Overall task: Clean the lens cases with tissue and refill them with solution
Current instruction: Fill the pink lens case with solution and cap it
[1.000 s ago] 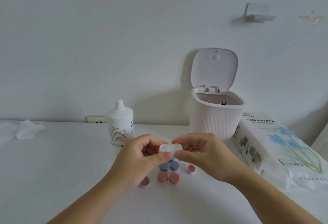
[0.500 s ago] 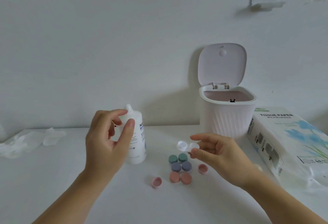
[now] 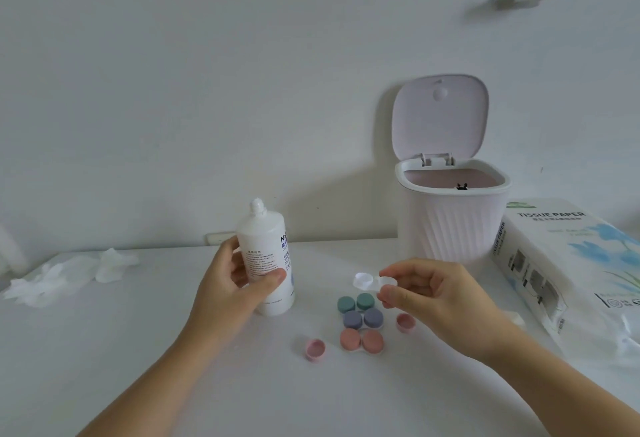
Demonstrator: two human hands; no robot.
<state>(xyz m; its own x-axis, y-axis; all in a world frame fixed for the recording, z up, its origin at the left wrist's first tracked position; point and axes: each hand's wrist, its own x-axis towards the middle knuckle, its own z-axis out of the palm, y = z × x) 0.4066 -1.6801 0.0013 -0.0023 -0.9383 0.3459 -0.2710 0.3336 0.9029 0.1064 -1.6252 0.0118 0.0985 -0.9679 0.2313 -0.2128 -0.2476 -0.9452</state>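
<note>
The open lens case (image 3: 367, 280), white and uncapped, was pinched at its right well between the thumb and curled fingers of the right hand (image 3: 438, 301) and held just above the tabletop (image 3: 138, 350), its left well standing clear of the fingertips. The solution bottle (image 3: 268, 260) was gripped upright by the left hand (image 3: 230, 289), thumb across the printed label, fingers wrapped behind; its base was seen on or barely off the surface, which could not be told.

A white tabletop was seen against a plain white wall (image 3: 207, 72), with a socket plate (image 3: 221, 238) at the back edge.

Below the held case, three capped cases were laid in a column: green case (image 3: 356, 303), purple case (image 3: 363, 318), salmon case (image 3: 361, 340). Two loose pink caps (image 3: 315, 349) were left either side of them, the second (image 3: 405, 323) just under the right hand. Crumpled tissue (image 3: 69, 273) was strewn toward the left edge. A ribbed bin (image 3: 450, 225), lid up, was stood toward the back right, with a tissue paper pack (image 3: 571, 270) beside it at the right edge.
</note>
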